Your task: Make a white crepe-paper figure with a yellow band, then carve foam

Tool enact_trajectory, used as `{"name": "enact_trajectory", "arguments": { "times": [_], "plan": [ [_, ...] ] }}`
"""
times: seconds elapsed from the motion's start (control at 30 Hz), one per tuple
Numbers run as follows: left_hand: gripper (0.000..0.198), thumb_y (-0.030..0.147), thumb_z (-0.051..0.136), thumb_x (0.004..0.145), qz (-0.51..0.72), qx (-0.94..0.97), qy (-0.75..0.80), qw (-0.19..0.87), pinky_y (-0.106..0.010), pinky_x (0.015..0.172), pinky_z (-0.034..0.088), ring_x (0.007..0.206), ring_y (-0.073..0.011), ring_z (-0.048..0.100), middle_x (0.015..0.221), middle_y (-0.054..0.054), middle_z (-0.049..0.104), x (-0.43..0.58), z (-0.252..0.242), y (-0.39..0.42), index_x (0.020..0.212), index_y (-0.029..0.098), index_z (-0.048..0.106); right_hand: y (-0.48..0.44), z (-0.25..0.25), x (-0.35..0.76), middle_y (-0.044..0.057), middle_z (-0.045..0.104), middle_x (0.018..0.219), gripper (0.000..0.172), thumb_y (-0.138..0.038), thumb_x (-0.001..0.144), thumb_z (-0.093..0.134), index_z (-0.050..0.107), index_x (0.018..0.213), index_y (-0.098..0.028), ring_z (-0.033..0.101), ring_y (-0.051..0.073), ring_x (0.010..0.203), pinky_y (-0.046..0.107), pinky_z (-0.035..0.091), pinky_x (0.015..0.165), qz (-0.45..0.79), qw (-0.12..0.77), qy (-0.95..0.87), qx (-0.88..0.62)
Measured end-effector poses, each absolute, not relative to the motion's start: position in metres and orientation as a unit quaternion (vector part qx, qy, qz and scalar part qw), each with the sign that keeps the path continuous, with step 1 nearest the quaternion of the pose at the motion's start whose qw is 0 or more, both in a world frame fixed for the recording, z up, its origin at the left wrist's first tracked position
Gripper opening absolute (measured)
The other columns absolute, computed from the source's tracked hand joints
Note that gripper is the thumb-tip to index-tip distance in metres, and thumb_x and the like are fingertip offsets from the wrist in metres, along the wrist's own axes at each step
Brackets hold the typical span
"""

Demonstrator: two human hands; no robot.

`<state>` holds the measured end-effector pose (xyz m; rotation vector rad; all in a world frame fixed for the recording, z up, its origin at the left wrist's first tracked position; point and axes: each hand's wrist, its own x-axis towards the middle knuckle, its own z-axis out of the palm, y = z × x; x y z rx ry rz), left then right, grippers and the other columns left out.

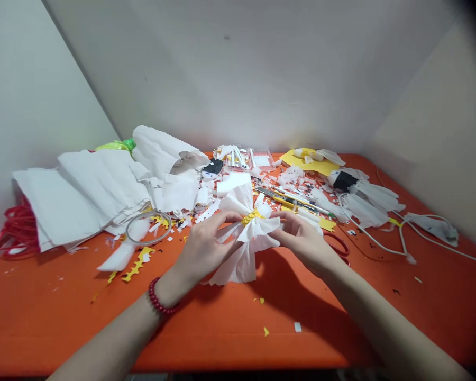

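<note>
Two-handed hold on a white paper piece point(238, 264), twelve o'clock ahead: pinched between slightly parted fingers of left hand point(204, 243) near its yellow band point(250, 217), and between curled fingers of right hand point(305, 241) at its three o'clock edge. Gathered and banded already; seemingly partway, remaining steps impossible to tell.

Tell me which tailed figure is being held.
The front yellow-banded figure, between the left hand and right hand. The black-banded figure lies to the right; another figure lies on the yellow sheet.
</note>
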<state>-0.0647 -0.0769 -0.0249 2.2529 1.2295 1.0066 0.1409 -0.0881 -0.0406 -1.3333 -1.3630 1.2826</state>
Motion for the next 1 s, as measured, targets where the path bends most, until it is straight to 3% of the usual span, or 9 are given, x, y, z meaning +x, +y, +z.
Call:
{"name": "enact_trajectory", "arguments": {
  "times": [0.1,0.27,0.57,0.67,0.8,0.93,1.0],
  "plan": [
    [0.023,0.035,0.061,0.082,0.339,0.823,0.416,0.186,-0.027,0.082,0.049,0.091,-0.0169,0.065,0.101,-0.004,0.068,-0.069,-0.02,-0.073,0.098,0.019,0.059,-0.084,-0.04,0.15,0.003,0.062,0.082,0.032,-0.046,0.077,0.06,0.059,0.088,-0.016,0.059,0.014,0.075,0.031,0.048,0.073,0.574,0.363,-0.553,-0.483],
    [0.023,0.036,0.06,0.082,0.336,0.831,0.407,0.177,-0.031,0.086,0.048,0.095,-0.0193,0.063,0.104,-0.006,0.067,-0.075,-0.013,-0.07,0.097,0.019,0.062,-0.083,-0.039,0.159,0.003,0.064,0.08,0.029,-0.043,0.077,0.061,0.062,0.081,-0.015,0.058,0.012,0.072,0.027,0.046,0.071,0.595,0.286,-0.599,-0.453],
    [0.023,0.034,0.06,0.082,0.283,0.854,0.394,0.187,-0.032,0.083,0.048,0.093,-0.0184,0.063,0.102,-0.003,0.069,-0.091,-0.018,-0.059,0.103,0.024,0.064,-0.086,-0.034,0.165,0.004,0.063,0.077,0.038,-0.052,0.081,0.053,0.063,0.083,-0.016,0.057,0.013,0.072,0.029,0.046,0.072,0.583,0.242,-0.626,-0.459],
    [0.027,0.038,0.06,0.081,0.289,0.842,0.405,0.209,-0.032,0.084,0.048,0.093,-0.0191,0.063,0.103,-0.003,0.069,-0.094,-0.018,-0.058,0.104,0.025,0.065,-0.085,-0.037,0.165,0.004,0.064,0.081,0.035,-0.05,0.08,0.056,0.063,0.086,-0.016,0.058,0.013,0.073,0.029,0.048,0.073,0.553,0.3,-0.618,-0.472],
    [0.028,0.04,0.064,0.077,0.289,0.804,0.423,0.302,-0.033,0.082,0.051,0.09,-0.0201,0.065,0.099,-0.003,0.071,-0.089,-0.015,-0.061,0.1,0.025,0.067,-0.084,-0.039,0.162,0.005,0.062,0.103,0.039,-0.04,0.074,0.068,0.058,0.106,-0.021,0.06,0.015,0.09,0.031,0.051,0.081,0.483,0.405,-0.629,-0.456],
    [0.03,0.035,0.066,0.077,0.307,0.718,0.381,0.496,-0.037,0.086,0.052,0.1,-0.023,0.064,0.105,-0.007,0.069,-0.081,-0.013,-0.066,0.103,0.021,0.064,-0.087,-0.038,0.157,0.006,0.062,0.107,0.038,-0.037,0.078,0.064,0.057,0.111,-0.021,0.059,0.016,0.095,0.034,0.051,0.084,0.497,0.393,-0.652,-0.417],
    [0.029,0.035,0.066,0.077,0.298,0.698,0.377,0.531,-0.039,0.086,0.052,0.1,-0.0242,0.064,0.104,-0.008,0.069,-0.08,-0.013,-0.068,0.102,0.019,0.064,-0.088,-0.038,0.154,0.006,0.063,0.105,0.036,-0.038,0.078,0.063,0.059,0.109,-0.02,0.06,0.017,0.095,0.034,0.05,0.085,0.508,0.391,-0.648,-0.411]
  ]
}}
